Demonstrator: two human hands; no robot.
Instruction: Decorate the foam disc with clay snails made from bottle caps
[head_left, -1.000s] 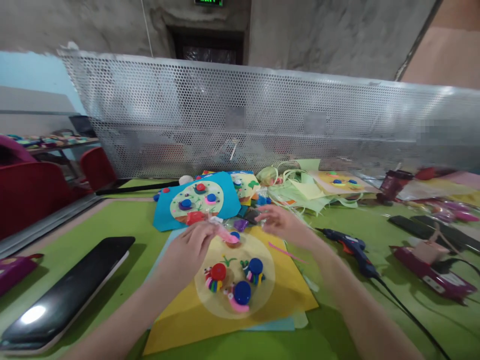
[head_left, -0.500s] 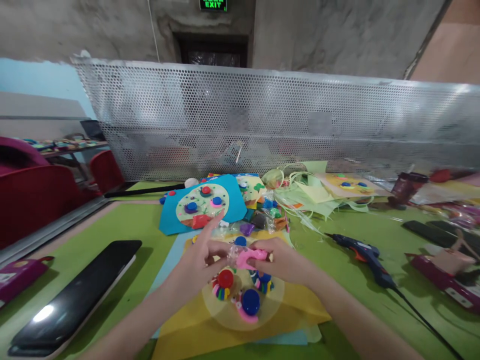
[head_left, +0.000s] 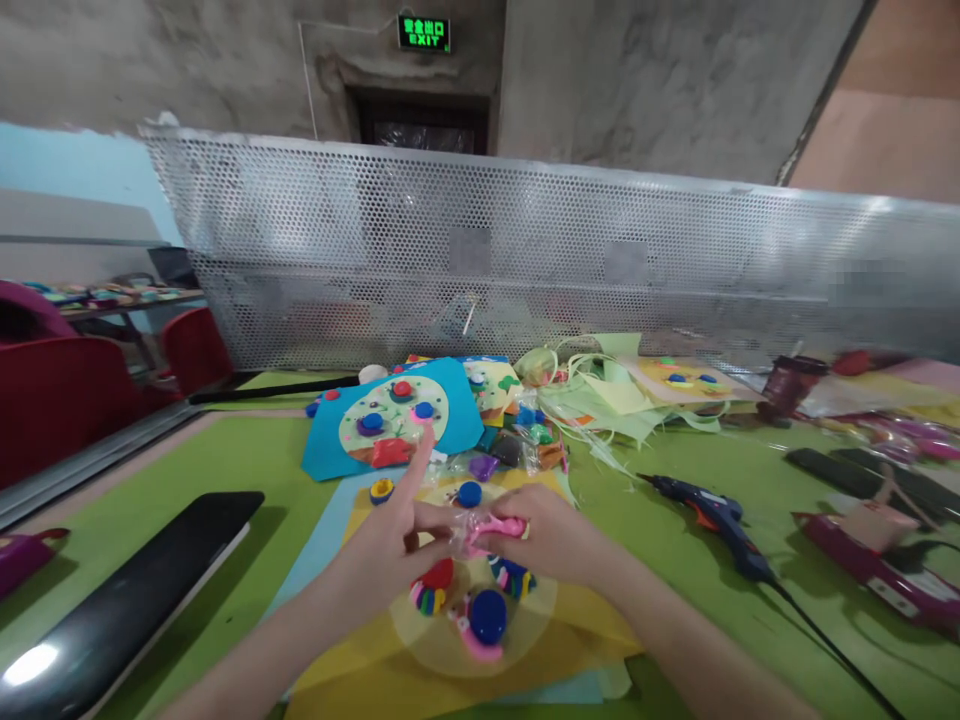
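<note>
A lump of pink modelling clay (head_left: pixel 496 528) in a clear plastic wrapper (head_left: pixel 463 526) is held between my two hands. My left hand (head_left: pixel 394 540) pinches the wrapper between thumb and fingers, its index finger stretched upward. On the other side, my right hand (head_left: pixel 559 530) grips the clay with thumb and fingers. Beneath them lies a yellow sheet (head_left: pixel 585 630) with a pale round centre. It bears a blue bottle cap (head_left: pixel 489 617) edged with pink clay, a red cap (head_left: pixel 438 574) with coloured clay strips, and another blue cap (head_left: pixel 470 494) further back.
A blue card (head_left: pixel 465 405) with a decorated circle sits behind my left hand. Packets of clay, including purple (head_left: pixel 484 466), lie beside it. Right of my hands rests a glue gun (head_left: pixel 712 510) with its cord. A long black case (head_left: pixel 142 600) occupies the left.
The view has tilted up slightly and turned right. The pink clay between my hands looks narrower and more stretched; both hands keep their hold.
</note>
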